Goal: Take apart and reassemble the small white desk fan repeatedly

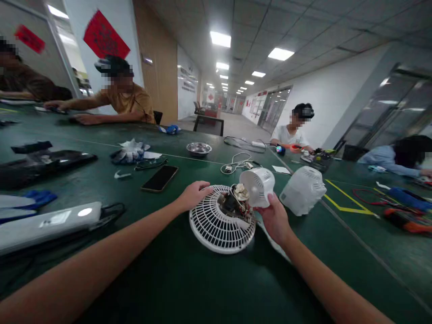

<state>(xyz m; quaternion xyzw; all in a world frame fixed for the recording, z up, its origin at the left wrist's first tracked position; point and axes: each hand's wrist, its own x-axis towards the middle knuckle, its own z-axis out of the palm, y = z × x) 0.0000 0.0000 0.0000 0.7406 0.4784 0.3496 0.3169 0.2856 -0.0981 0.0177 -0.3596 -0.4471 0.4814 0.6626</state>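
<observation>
A white round fan grille (212,231) rests on the green table in front of me. On its middle sits an exposed fan motor (232,202) with a cream-coloured gearbox on top and loose wires around it. My left hand (195,196) grips the grille's left rim, thumb and fingers at its edge. In my right hand (275,220) is a white plastic motor cover (259,185), tilted on its side just above and right of the motor. Its open end faces left. A white cord runs below my right hand.
Right of the cover stands a translucent white plastic bag or housing (303,191). A phone (159,178), a metal bowl (199,149) and a coiled white cable (238,164) lie beyond. A white power strip (50,225) is at left. Other people sit around the table.
</observation>
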